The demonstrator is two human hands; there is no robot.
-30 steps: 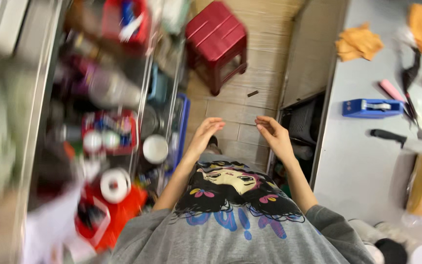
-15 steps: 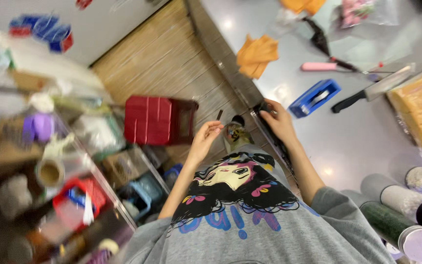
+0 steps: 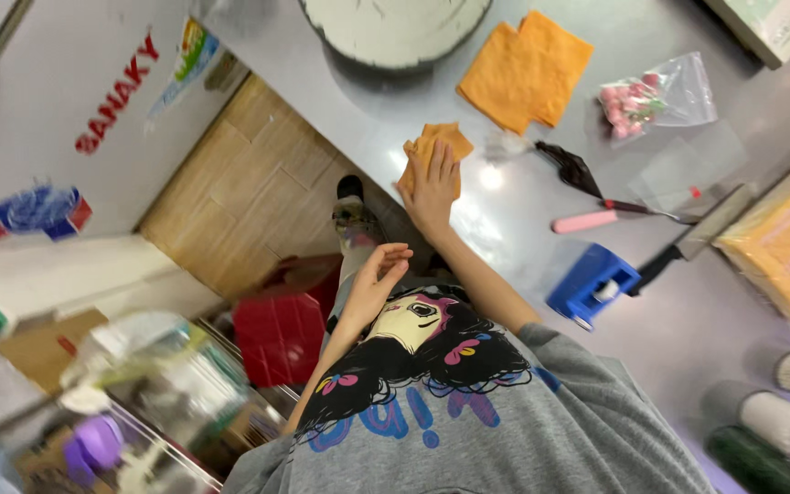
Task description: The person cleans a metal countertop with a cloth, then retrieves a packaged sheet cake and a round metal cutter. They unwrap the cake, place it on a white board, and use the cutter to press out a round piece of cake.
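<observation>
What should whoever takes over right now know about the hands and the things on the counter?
Right hand: flat on a small folded orange cloth near the edge of the grey counter.
Left hand: empty, fingers loosely curled, held in front of the shirt, off the counter.
Nearby on the counter: larger orange cloth, pink-handled scissors, blue tape dispenser, knife, bag of pink pieces.
Done: hand is on the cloth.
Left: the cloth is not lifted; whether it is gripped cannot be told.
</observation>
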